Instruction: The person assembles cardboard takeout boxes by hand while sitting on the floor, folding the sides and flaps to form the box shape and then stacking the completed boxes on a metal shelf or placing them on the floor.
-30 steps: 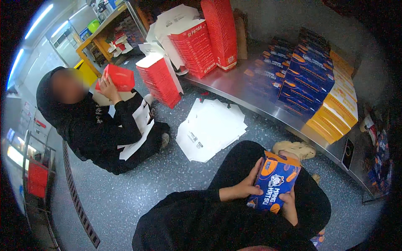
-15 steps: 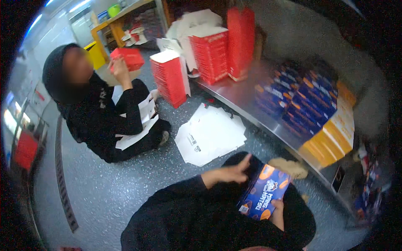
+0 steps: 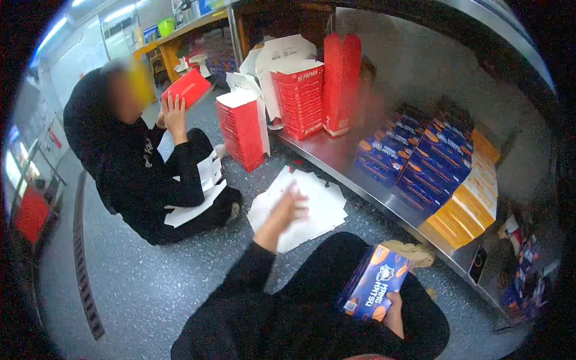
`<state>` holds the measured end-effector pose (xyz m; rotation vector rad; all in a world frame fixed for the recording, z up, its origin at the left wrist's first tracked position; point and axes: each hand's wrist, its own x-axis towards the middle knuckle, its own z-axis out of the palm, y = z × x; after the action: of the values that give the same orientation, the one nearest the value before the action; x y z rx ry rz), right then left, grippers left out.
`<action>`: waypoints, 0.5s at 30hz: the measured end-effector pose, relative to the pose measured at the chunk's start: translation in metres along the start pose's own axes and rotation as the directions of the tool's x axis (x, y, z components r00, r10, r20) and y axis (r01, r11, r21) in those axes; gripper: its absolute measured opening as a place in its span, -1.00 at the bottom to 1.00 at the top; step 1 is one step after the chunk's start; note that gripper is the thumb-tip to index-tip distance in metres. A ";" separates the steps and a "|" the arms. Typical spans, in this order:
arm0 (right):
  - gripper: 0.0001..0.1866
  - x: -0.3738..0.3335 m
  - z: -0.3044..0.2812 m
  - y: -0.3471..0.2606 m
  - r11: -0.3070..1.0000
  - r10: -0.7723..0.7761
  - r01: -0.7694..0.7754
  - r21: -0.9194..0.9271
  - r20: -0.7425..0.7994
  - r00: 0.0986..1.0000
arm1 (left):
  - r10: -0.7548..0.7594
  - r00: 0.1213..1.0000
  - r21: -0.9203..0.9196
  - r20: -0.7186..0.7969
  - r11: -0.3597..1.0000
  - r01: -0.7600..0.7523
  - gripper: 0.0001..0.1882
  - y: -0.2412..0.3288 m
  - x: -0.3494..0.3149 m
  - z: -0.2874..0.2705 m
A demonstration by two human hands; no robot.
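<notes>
Right hand [image 3: 394, 312] gripping blue box [image 3: 375, 282], left hand [image 3: 289, 206] over white sheets [image 3: 321, 210]

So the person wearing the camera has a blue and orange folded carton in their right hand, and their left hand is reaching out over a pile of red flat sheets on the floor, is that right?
Not quite. The head view shows the pile of flat sheets on the floor is white, not red. The rest holds: the right hand holds the blue and orange folded carton, and the left hand reaches out over that pile.

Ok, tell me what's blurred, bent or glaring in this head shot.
Head view: the left hand is motion-smeared above the white sheets; the blue and orange box in the right hand is sharp; the steel shelf edge bows from fisheye; ceiling lights glare upper left; corners go black.
</notes>
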<state>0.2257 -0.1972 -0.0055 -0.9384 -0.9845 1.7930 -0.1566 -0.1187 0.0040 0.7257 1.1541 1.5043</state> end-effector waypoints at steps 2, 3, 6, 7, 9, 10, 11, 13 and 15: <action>-0.09 -0.003 -0.001 0.001 1.000 0.001 -0.001 -0.005 -0.004 1.000 | -0.309 0.924 -0.048 0.223 0.944 0.327 -0.27 -0.033 -0.032 0.027; -0.08 -0.005 -0.002 0.003 1.000 -0.003 0.003 -0.004 -0.017 1.000 | -0.351 0.859 0.058 0.373 0.933 0.356 -0.22 -0.048 -0.052 0.044; -0.06 -0.005 0.002 0.004 1.000 0.000 -0.001 -0.007 -0.031 1.000 | -0.455 0.746 0.311 0.486 0.888 0.340 0.03 -0.062 -0.088 0.097; -0.05 -0.005 0.003 0.002 1.000 -0.001 0.001 -0.006 -0.025 1.000 | -0.249 0.761 0.267 0.599 0.958 0.104 0.11 -0.094 -0.086 0.108; -0.03 -0.005 -0.001 -0.001 1.000 -0.009 0.009 0.018 -0.027 1.000 | -0.172 0.772 0.524 0.612 0.820 -0.233 0.12 -0.075 -0.103 0.134; -0.03 -0.006 -0.002 -0.001 1.000 -0.017 0.018 0.024 -0.031 0.999 | -0.149 0.788 0.522 0.597 0.819 -0.241 0.12 -0.080 -0.100 0.137; -0.02 -0.006 -0.002 -0.001 0.999 -0.022 0.023 0.027 -0.031 0.999 | -0.121 0.803 0.515 0.583 0.820 -0.250 0.12 -0.089 -0.098 0.137; 0.00 -0.004 -0.001 0.000 0.999 -0.029 0.030 0.030 -0.025 0.999 | -0.080 0.824 0.405 0.562 0.895 -0.189 0.11 -0.095 -0.095 0.138; 0.01 0.000 -0.002 0.000 0.999 -0.039 0.039 0.033 -0.021 0.999 | -0.061 0.838 0.174 0.542 0.984 -0.041 0.10 -0.091 -0.094 0.142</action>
<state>0.2272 -0.1974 -0.0065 -0.9094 -0.9509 1.7586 0.0282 -0.1701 -0.0193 1.1820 0.8488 1.0783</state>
